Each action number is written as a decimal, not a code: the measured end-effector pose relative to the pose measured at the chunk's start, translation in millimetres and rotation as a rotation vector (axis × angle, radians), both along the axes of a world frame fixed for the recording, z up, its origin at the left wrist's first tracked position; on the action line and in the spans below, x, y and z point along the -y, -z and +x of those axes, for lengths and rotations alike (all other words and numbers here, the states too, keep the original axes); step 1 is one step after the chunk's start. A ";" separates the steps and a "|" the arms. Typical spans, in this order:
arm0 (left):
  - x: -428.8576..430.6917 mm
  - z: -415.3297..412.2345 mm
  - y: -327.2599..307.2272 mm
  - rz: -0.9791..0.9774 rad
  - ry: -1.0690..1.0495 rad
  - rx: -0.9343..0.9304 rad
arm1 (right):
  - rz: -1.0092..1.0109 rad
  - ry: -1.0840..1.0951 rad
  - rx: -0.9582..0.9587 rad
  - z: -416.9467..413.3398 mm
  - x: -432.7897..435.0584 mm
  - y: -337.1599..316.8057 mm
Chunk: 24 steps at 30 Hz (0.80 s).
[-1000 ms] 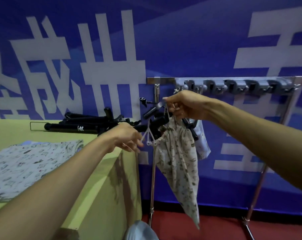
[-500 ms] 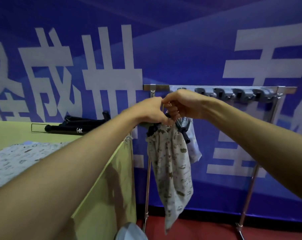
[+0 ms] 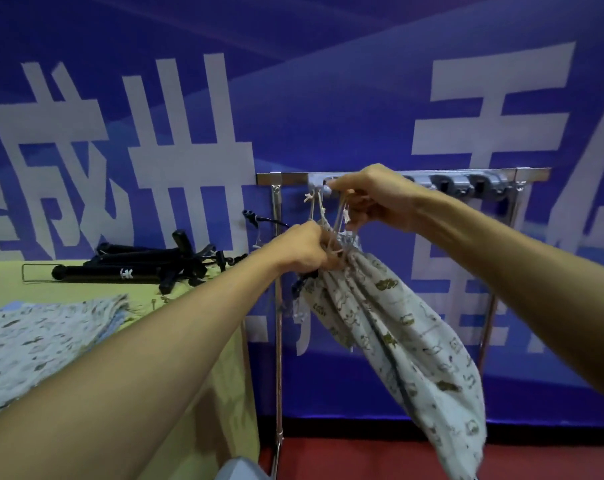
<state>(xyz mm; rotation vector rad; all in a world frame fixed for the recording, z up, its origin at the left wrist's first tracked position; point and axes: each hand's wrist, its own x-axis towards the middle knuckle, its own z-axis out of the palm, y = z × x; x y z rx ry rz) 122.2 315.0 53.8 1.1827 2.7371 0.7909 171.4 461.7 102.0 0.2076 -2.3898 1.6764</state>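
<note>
With the fingers of my left hand (image 3: pixel 305 249) I clutch the soft, light bag (image 3: pixel 390 327) at its gathered neck, while my right hand (image 3: pixel 373 197), at one o'clock, pinches its cords (image 3: pixel 338 218).

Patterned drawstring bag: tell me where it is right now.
In the head view, the patterned drawstring bag hangs right of centre below the metal rack, its gathered neck gripped by the left hand, its cords pinched by the right hand.
</note>
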 end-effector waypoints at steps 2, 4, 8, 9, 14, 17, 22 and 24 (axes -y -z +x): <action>-7.7 -2.4 -4.7 -0.056 0.044 0.061 | 0.135 -0.091 0.051 4.0 -17.5 -2.5; -20.9 -5.0 -7.6 -0.011 0.077 0.063 | 0.252 -0.184 0.104 7.4 -34.4 -2.3; -47.7 -6.2 -19.0 0.020 0.142 -0.029 | 0.313 -0.179 0.081 6.0 -66.3 -4.2; -50.9 -7.7 -24.8 -0.019 0.155 -0.019 | 0.347 -0.157 0.071 4.9 -75.9 -6.2; -60.1 -25.0 -46.1 -0.224 0.294 0.139 | 0.416 -0.184 0.080 -6.1 -112.2 -10.3; -78.2 -37.8 -33.4 -0.038 0.310 0.226 | 0.234 -0.211 0.066 -18.7 -133.8 -6.7; -109.2 -50.4 -11.8 0.260 0.244 0.435 | 0.107 -0.122 0.030 -34.7 -165.0 -4.7; -123.9 -58.5 -8.5 0.360 0.185 0.429 | 0.109 -0.007 -0.014 -43.6 -171.8 -3.8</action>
